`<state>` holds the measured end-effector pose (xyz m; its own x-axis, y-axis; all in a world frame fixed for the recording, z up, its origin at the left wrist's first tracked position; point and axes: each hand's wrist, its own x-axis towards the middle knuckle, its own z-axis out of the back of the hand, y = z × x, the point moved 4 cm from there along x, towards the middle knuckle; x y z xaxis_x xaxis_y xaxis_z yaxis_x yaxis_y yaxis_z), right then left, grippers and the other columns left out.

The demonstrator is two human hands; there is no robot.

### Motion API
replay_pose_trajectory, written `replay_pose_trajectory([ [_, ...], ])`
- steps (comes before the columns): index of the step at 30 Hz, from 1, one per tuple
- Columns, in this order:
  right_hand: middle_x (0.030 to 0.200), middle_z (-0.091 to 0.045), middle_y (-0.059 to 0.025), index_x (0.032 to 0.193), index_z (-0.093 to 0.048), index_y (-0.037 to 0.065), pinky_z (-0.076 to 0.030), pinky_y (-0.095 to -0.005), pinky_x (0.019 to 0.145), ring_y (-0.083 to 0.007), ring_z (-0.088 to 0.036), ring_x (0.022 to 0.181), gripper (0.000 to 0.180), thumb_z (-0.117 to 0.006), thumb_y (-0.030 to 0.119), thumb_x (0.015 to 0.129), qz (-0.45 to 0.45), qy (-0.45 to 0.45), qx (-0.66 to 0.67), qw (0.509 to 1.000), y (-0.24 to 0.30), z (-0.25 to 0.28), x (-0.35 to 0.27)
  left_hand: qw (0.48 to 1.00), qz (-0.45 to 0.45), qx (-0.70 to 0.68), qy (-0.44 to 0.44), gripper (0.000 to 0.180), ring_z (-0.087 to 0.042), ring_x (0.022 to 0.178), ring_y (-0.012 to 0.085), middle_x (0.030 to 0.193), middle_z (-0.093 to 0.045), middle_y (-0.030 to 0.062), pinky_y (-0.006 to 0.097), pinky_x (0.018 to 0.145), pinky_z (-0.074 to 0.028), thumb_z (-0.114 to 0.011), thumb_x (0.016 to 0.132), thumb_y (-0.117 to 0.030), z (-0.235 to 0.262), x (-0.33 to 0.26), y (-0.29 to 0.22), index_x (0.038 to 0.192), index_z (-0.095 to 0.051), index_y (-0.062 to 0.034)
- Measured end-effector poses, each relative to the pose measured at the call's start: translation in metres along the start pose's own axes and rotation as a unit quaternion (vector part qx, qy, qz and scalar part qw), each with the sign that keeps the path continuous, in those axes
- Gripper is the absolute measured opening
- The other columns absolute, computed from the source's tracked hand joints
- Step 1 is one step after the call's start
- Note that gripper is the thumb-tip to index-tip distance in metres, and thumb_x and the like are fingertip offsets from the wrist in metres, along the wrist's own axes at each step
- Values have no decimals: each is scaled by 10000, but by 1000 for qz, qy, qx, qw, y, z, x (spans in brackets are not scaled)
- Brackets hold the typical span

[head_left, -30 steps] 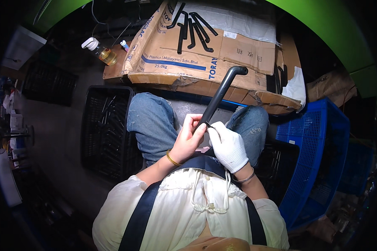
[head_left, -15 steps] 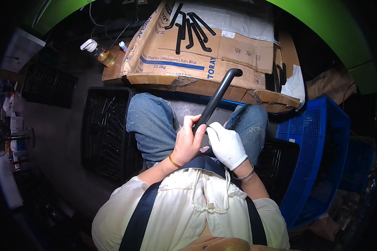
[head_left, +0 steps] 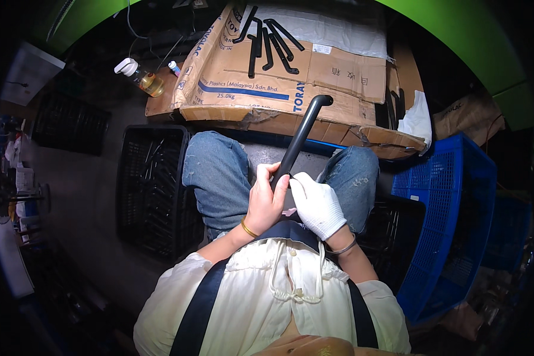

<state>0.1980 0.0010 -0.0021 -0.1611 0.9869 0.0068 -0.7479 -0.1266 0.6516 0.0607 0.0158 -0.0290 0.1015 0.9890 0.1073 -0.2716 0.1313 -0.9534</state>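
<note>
A black, bent tube-like handle (head_left: 301, 135) slants up and away from my lap, its bent end over the front of the cardboard. My bare left hand (head_left: 263, 203) is wrapped round its lower part, thumb along the near side. My right hand (head_left: 318, 207), in a white knit glove, is closed in a pinch right beside the handle's lower part, close to my left thumb. Whatever is between its fingertips is hidden or too small to name. Several similar black handles (head_left: 269, 52) lie in a loose group on the flattened cardboard (head_left: 338, 66) ahead.
On the left floor stands a black crate (head_left: 185, 137) of black handles. Blue plastic crates (head_left: 436, 172) stand at right, beside a dark bin (head_left: 391, 228) of black parts. A bottle with a white lid (head_left: 142, 80) and a small tube (head_left: 174, 67) sit left of the cardboard.
The handle has swung slightly to the left and stands a little steeper. My gloved right hand has shifted a few pixels left along with it; both hands keep their closed pose.
</note>
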Motion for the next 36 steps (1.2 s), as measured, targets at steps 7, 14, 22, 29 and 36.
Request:
replay_pose_trajectory([
  [7,738,-652,-180,931,-566,99,-525,-509,595,-399,-656,662,203,-469,267,989,-25,21,4,999,-1,-1,3,1000,16,22,12,286,-652,961,396,1028,-633,252,409,818,-509,-578,979,-176,3,1,-7,1167,-499,24],
  [14,754,-663,-164,958,-582,85,-524,-451,576,-384,-659,665,101,-580,186,948,-24,-136,41,990,5,12,-4,998,41,-28,25,252,-609,759,234,870,-611,132,326,703,-496,-570,993,-176,1,-1,14,1140,-495,15],
  [22,949,-621,-8,1103,-622,-24,-466,-224,791,-74,-561,869,174,-590,88,973,-171,-186,350,902,-61,66,22,762,344,-413,362,195,-451,516,71,712,-491,27,192,459,-347,-449,1051,-312,10,-22,18,1038,-474,-119],
  [29,872,-640,-88,1095,-620,30,-497,-291,729,-134,-600,803,192,-577,178,981,-67,51,368,926,-16,-20,22,886,226,-265,305,324,-499,565,69,803,-488,2,227,476,-455,-399,1068,-244,10,6,12,1358,-368,-105],
  [36,836,-660,-203,1008,-610,62,-514,-431,644,-383,-666,779,159,-530,197,978,-59,-11,211,976,-4,15,4,898,201,-264,291,267,-453,476,40,853,-497,-7,203,423,-388,-416,1062,-194,12,9,14,1303,-440,-83],
])
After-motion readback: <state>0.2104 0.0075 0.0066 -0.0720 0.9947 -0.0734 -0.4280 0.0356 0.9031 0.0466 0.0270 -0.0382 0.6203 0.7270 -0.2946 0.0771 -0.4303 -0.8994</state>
